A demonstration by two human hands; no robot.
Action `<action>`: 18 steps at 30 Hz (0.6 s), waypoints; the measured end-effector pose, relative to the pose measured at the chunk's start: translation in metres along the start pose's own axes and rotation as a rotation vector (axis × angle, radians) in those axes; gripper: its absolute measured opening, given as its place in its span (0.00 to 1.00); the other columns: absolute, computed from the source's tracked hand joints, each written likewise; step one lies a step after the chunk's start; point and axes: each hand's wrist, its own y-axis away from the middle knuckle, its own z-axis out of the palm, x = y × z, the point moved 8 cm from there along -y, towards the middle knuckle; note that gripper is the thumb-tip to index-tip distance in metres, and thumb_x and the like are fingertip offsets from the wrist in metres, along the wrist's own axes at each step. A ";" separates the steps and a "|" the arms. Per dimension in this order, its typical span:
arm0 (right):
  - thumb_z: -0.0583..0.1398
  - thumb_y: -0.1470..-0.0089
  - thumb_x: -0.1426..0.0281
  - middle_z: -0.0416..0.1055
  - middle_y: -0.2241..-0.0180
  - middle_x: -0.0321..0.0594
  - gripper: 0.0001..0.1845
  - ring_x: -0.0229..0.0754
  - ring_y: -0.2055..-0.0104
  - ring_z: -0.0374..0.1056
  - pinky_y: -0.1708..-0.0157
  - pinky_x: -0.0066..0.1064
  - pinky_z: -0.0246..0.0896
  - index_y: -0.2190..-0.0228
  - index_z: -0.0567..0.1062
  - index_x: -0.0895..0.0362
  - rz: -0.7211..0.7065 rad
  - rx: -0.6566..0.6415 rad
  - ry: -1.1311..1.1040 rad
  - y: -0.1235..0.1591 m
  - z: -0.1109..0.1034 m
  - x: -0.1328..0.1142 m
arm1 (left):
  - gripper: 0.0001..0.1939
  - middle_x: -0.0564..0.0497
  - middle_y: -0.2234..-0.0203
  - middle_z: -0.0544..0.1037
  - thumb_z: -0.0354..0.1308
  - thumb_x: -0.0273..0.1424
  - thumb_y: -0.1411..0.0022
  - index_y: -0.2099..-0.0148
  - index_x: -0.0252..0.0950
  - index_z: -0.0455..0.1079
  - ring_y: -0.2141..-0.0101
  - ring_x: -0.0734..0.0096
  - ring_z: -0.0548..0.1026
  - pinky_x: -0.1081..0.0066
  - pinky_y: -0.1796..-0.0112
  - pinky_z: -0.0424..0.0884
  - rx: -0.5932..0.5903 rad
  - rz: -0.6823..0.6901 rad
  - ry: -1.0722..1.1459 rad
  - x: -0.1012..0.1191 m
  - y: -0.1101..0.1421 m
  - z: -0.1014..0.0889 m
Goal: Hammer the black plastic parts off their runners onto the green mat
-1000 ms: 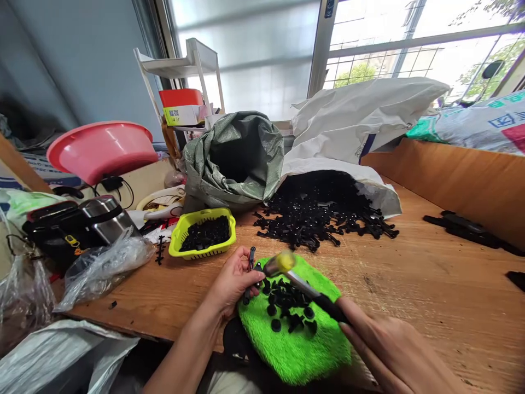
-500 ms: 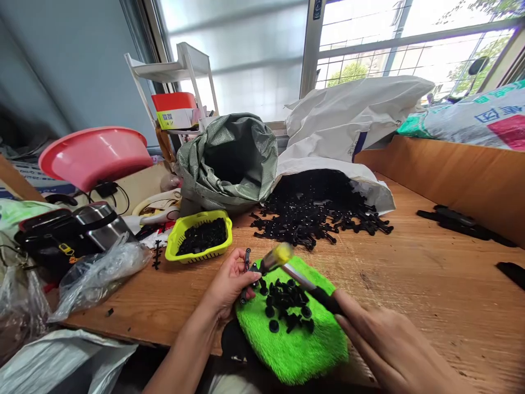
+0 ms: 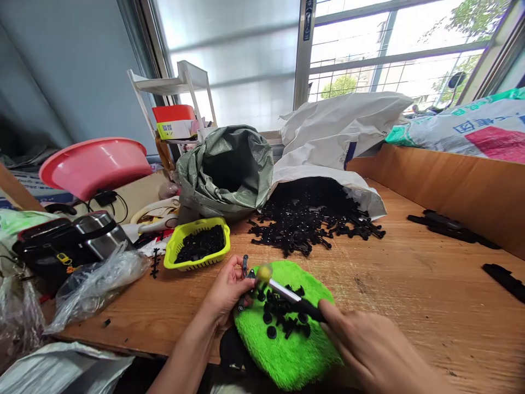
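Observation:
My left hand (image 3: 225,287) is closed around a black plastic piece with ringed arm ends (image 3: 245,265), at the left edge of a bright green cloth (image 3: 287,358). In my right hand (image 3: 361,331) is the dark grip of a small hammer (image 3: 287,293). Its yellow-faced head, a little blurred, is right over the held piece beside my left thumb; whether it touches cannot be told. Loose black round-headed plugs (image 3: 283,312) lie in a heap on the cloth, partly covered by the hammer handle.
A yellow basket (image 3: 197,265) of black parts stands left of the cloth. Behind, many black pieces (image 3: 303,224) spill from a white sack (image 3: 344,126), beside an open grey-green sack (image 3: 225,202). Plastic bags (image 3: 98,284) and a black bag lie left. Black strips (image 3: 451,227) lie right.
The hammer head has moved left and slightly down, closer to my left fingers. My left hand keeps its hold on the black piece. The whole view has shifted slightly.

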 end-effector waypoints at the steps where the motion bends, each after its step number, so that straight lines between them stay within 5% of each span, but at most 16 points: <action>1: 0.42 0.45 0.77 0.63 0.84 0.34 0.12 0.43 0.86 0.62 0.87 0.33 0.44 0.68 0.63 0.58 0.005 -0.012 -0.001 0.000 0.001 0.000 | 0.23 0.62 0.83 0.67 0.64 0.33 0.59 0.66 0.38 0.52 0.88 0.86 0.59 0.86 0.89 0.57 -0.001 0.000 -0.007 0.000 0.000 0.000; 11: 0.43 0.44 0.75 0.63 0.84 0.35 0.12 0.46 0.85 0.61 0.86 0.34 0.42 0.70 0.65 0.55 0.076 -0.055 -0.068 -0.003 0.006 0.005 | 0.24 0.61 0.82 0.68 0.66 0.33 0.60 0.66 0.38 0.53 0.87 0.84 0.60 0.85 0.88 0.56 0.006 0.007 0.006 -0.002 0.000 -0.001; 18: 0.43 0.37 0.61 0.71 0.75 0.38 0.18 0.44 0.73 0.69 0.75 0.28 0.62 0.64 0.69 0.54 0.383 0.129 -0.492 0.022 -0.017 0.040 | 0.24 0.58 0.78 0.70 0.67 0.34 0.57 0.61 0.36 0.58 0.83 0.84 0.64 0.84 0.82 0.59 0.047 -0.065 -0.010 -0.004 0.011 -0.016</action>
